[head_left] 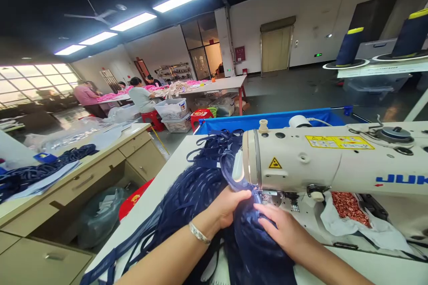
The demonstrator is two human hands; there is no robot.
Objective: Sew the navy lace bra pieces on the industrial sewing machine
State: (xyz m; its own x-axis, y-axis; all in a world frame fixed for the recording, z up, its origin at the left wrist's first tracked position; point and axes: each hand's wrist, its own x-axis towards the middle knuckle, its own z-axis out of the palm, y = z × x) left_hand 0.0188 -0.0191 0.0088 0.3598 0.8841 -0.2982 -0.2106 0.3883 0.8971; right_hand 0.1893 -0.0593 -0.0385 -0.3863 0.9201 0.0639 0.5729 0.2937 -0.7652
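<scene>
Navy fabric that looks like a bra cup lies under both hands at the needle end of a white sewing machine. My left hand pinches the fabric's edge between thumb and fingers, just left of the presser foot. On the cup's right side rests my right hand, its fingers stretched out and slightly apart, touching the cloth. A heap of navy straps and garment pieces spreads over the table to the left. The needle itself is too small to make out.
Small copper-coloured rings lie on a white cloth on the machine bed. Navy thread cones stand at upper right. A drawer desk is at left, a blue fabric bin behind. Several people sit or stand at a far table.
</scene>
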